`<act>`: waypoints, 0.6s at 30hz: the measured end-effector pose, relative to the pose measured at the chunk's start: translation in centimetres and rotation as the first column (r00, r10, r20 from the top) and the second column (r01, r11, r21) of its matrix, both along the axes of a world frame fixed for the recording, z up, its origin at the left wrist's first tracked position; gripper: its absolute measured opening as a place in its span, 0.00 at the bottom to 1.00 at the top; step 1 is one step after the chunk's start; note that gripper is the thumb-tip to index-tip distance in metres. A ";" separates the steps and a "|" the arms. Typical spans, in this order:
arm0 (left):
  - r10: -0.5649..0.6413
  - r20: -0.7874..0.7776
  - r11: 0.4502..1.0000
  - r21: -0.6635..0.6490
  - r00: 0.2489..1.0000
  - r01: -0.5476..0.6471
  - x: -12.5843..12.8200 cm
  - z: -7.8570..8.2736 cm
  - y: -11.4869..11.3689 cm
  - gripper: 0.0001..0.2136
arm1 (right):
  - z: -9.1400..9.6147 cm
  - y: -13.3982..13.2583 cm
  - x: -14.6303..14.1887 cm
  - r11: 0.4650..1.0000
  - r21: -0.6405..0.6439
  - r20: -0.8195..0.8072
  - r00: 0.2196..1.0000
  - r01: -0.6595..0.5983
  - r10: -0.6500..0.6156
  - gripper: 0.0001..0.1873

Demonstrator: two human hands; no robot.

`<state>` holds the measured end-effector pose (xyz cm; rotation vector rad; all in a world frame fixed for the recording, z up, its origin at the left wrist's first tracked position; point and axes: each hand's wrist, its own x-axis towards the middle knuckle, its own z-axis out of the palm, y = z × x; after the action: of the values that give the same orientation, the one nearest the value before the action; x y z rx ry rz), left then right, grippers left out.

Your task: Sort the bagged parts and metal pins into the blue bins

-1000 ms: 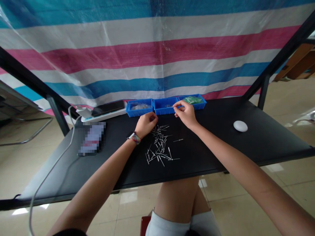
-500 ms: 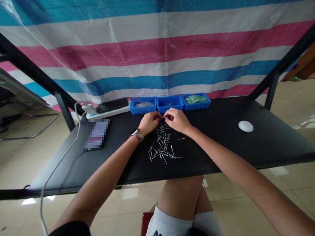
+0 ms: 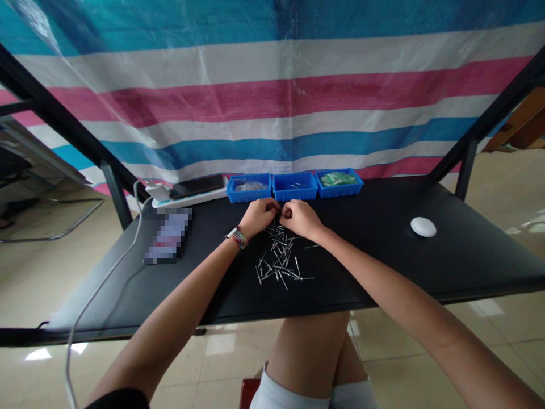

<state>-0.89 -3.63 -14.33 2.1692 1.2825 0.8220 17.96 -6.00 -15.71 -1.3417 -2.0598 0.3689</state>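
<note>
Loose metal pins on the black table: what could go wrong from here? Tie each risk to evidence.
The left hand and right hand are close together at the far end of the metal pins, so they might scatter some. Nothing fences the pins from the black table's near edge; a knock could drop some.

Curled left fingers (image 3: 272,203) beside right fingers (image 3: 288,210)

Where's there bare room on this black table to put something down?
The black table is bare from the right forearm to the white oval object, and between the pixelated phone and left forearm. It's crowded centrally, where rivets lie by the left hand and right hand, and at the back, with the blue bins and power strip.
</note>
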 end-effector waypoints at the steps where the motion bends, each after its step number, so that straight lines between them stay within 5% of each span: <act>1: -0.002 0.031 1.000 -0.017 1.000 0.003 0.0 0.1 0.1 0.11 | 0.0 0.2 0.2 1.000 0.022 -0.031 0.999 -0.010 0.010 0.05; 9: -0.032 0.341 0.986 -0.144 0.939 0.086 0.6 0.7 -0.3 0.10 | -0.1 1.4 1.6 0.991 -0.053 -0.456 0.886 -0.123 0.086 0.02; 18: -0.034 0.450 0.976 -0.177 0.893 0.126 0.9 0.5 -0.3 0.13 | -0.1 1.9 2.1 0.944 -0.225 -0.809 0.586 -0.243 -0.042 0.14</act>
<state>0.04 -3.93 -13.80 1.7284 0.9866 1.0323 20.11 -4.12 -15.82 -0.9247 -1.3012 1.1748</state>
